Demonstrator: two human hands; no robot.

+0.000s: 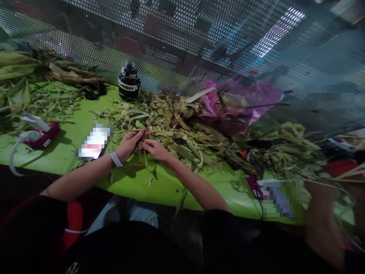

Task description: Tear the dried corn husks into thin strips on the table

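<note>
Your two hands meet over the near part of the green counter (pixel 162 192), a little left of the middle. Your left hand (pixel 129 144) and right hand (pixel 156 149) both have their fingers drawn together, thumbs against fingertips, pinching a thin green husk strip (pixel 146 161) between them. The strip hangs down from your fingers toward the near edge; just which fingertips bear on it is too small to tell. A watch with a pale band (pixel 116 158) sits on your left wrist. Near the hanging end, a small pale scrap (pixel 151 181) lies on the counter.

Just beyond your hands and to their right spreads a loose heap of husks and strips (pixel 182 142), green and dry brown mixed. A pink plastic bag (pixel 258 101) lies at the heap's far right side. To the left of your left hand lies a phone (pixel 94 144), its screen lit and blurred. Farther left is a purple power block (pixel 42 139) with white plugs in it, and another spread of husks (pixel 54 102) lies beyond. A black bottle (pixel 129 82) stands upright at the far side, in front of a perforated metal panel (pixel 176 49). At the near right, another person's arm (pixel 323 213) shows, blurred.
</note>
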